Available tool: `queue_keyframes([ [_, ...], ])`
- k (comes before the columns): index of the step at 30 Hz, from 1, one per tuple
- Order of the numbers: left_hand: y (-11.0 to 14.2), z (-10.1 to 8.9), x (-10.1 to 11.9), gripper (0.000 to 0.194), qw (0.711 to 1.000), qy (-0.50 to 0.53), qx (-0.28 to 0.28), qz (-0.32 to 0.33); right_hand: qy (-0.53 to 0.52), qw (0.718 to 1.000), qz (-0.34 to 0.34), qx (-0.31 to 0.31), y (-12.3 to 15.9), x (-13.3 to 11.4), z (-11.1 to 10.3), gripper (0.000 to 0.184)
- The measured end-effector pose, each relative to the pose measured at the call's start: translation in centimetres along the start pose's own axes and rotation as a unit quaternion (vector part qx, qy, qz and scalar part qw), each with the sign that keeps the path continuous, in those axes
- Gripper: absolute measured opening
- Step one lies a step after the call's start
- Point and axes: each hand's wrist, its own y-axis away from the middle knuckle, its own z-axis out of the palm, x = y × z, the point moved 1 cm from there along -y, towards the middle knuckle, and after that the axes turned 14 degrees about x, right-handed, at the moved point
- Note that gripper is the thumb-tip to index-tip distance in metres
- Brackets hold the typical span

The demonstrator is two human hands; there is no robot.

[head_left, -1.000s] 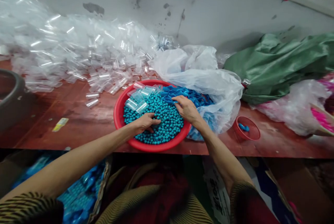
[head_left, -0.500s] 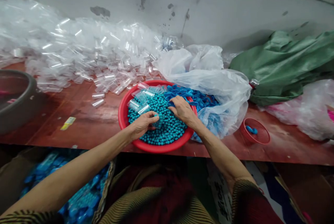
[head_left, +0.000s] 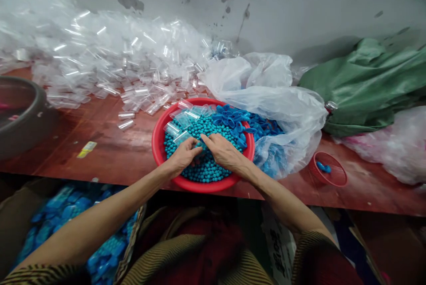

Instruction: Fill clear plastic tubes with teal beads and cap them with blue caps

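A round red basin (head_left: 159, 150) full of small turquoise beads (head_left: 208, 170) stands on the table before me. Over its left part my left hand (head_left: 183, 156) pinches a clear plastic tube (head_left: 199, 146) with turquoise beads showing in it. My right hand (head_left: 224, 152) is closed right beside it, fingertips by the tube's upper end; what they hold is hidden. Blue plastic caps (head_left: 229, 118) with loop-like ends are heaped at the basin's back right. Several clear tubes (head_left: 182, 119) lie on the beads at the back left.
A large heap of clear tubes (head_left: 109, 59) lies along the wall. Right of the basin are a white plastic bag (head_left: 273, 99), a small red basket (head_left: 336, 174) holding blue pieces, and a green cloth (head_left: 362, 94). A grey tub (head_left: 36, 116) stands left; blue packed items (head_left: 69, 214) lie below the table.
My right hand has moved left and down from the blue caps to my left hand. The left hand keeps its pinch on the tube. The view has shifted slightly.
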Motion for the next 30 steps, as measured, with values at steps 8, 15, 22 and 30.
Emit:
queue_keyframes([
  [8,0.0,-0.2,0.2,0.029,1.0,0.017,-0.002,-0.012,-0.133,0.985,0.077,0.084,0.5,1.6,-1.8,0.035],
  [15,-0.2,-0.7,0.3,0.037,0.997,0.075,-0.002,0.004,-0.14,0.983,0.109,0.051,1.0,1.1,-1.6,0.028],
  [22,-0.1,-0.1,0.3,0.031,0.999,0.038,-0.004,0.026,-0.101,0.98,0.12,0.123,0.6,0.0,-1.2,0.039],
  [30,-0.2,-0.5,0.3,0.03,0.999,0.04,0.003,0.026,-0.162,0.963,0.151,0.154,2.2,0.9,-0.7,0.026],
])
